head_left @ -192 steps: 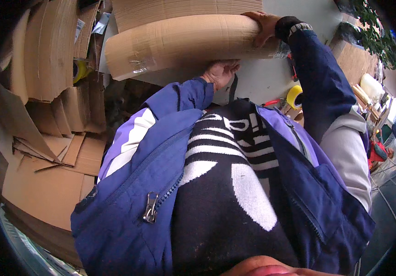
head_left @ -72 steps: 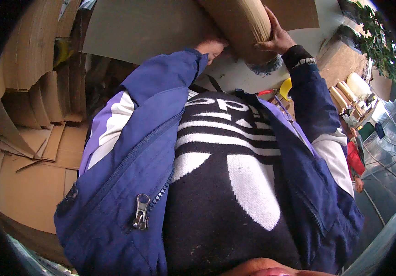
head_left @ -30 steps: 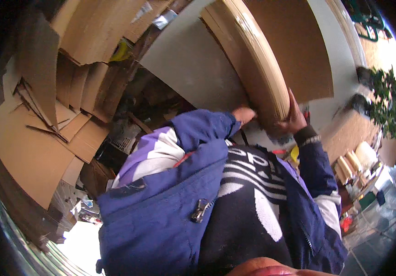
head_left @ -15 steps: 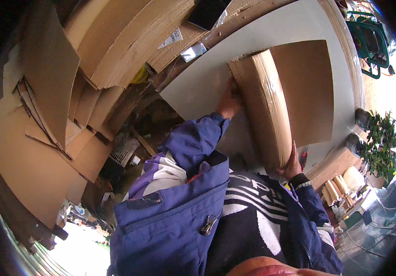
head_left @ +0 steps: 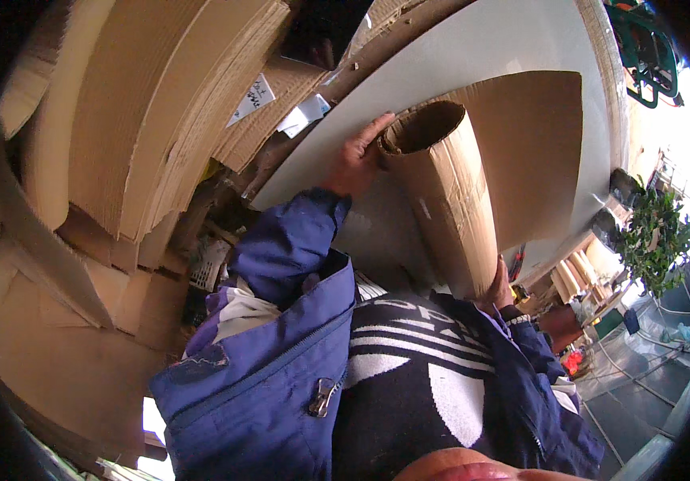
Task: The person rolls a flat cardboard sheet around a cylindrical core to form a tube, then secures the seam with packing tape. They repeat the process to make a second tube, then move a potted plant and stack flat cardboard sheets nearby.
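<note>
A brown cardboard sheet is curled into a thick roll (head_left: 453,204) over a pale board. Its loose part (head_left: 541,152) lies spread to the right of the roll. At the far end the hollow of the tube shows, with layers at its rim. My left hand (head_left: 354,160) holds the far left side of the roll, its fingers along the rim. Low at the near end, my right hand (head_left: 497,287) grips the roll's right side; part of that hand is hidden behind the cardboard.
The pale board (head_left: 489,48) forms the work surface. Stacked cardboard sheets (head_left: 168,104) stand to the left. A dark flat panel (head_left: 321,32) and white paper pieces (head_left: 301,116) lie beyond the board's far left edge. A leafy plant (head_left: 657,232) and a green metal frame (head_left: 641,56) are at right.
The cardboard has gone from a flatter fold to a rounder tube with its far opening showing. My left hand has shifted left and farther up along it. The whole view has turned slightly.
</note>
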A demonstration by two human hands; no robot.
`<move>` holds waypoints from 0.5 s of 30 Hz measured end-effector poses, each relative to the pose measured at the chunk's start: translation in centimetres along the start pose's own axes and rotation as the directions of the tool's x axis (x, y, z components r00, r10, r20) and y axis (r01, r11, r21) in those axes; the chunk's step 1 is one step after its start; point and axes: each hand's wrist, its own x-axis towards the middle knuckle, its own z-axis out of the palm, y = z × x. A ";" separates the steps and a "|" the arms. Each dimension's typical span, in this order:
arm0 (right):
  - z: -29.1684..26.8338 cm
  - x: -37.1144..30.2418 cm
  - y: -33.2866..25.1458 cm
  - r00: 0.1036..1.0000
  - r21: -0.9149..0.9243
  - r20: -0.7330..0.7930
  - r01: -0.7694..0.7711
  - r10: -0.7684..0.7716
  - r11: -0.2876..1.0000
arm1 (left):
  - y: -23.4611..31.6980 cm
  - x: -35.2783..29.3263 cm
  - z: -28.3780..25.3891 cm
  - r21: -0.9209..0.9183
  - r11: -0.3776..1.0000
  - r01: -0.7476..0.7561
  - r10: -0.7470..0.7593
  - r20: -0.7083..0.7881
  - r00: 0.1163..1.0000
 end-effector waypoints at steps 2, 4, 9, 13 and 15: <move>0.2 -0.1 0.1 1.000 -0.006 -0.011 -0.017 0.017 1.000 | 0.3 0.2 -0.3 0.144 0.987 -0.075 0.072 0.024 0.997; 0.2 0.0 0.0 0.999 -0.017 -0.045 0.023 -0.024 1.000 | 0.5 0.1 -0.7 0.284 0.948 -0.143 0.135 0.047 0.990; -0.8 0.9 -0.8 0.995 0.078 0.076 -0.065 0.059 0.995 | 1.4 -0.4 -0.8 0.403 0.905 -0.138 0.135 0.035 0.990; -0.8 1.1 -1.1 0.991 0.182 0.073 -0.125 0.113 0.975 | 2.2 -0.4 -0.7 0.404 0.907 -0.122 0.113 0.046 0.993; -0.4 0.8 -1.0 0.988 0.200 0.050 -0.155 0.148 0.967 | 2.5 -0.4 -0.6 0.358 0.928 -0.104 0.087 0.063 0.994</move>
